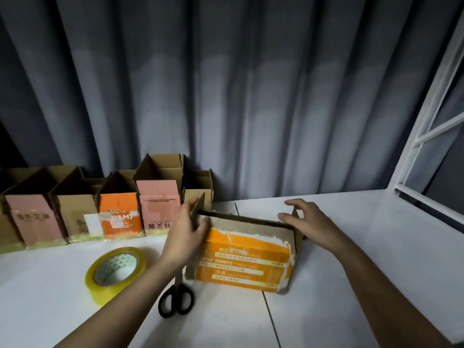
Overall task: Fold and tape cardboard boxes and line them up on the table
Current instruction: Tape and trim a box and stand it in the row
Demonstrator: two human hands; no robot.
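Orange-printed cardboard box point(244, 257) is standing on the white worktop point(364, 247), right of the tape roll point(116, 273) and scissors point(175, 301); left hand point(187, 234) is gripping its left end flap, fingers curled round it; right hand point(310, 223) is hovering over the right end, fingers spread and released; finished boxes point(100, 204) are lining the worktop's back left edge.

— Behind the counter point(351, 222)?
— Grey pleated curtain point(226, 96), hanging full width.
— Right side?
— White window frame point(426, 136), standing open over the counter's far right corner. Counter is white, with a seam running toward me.
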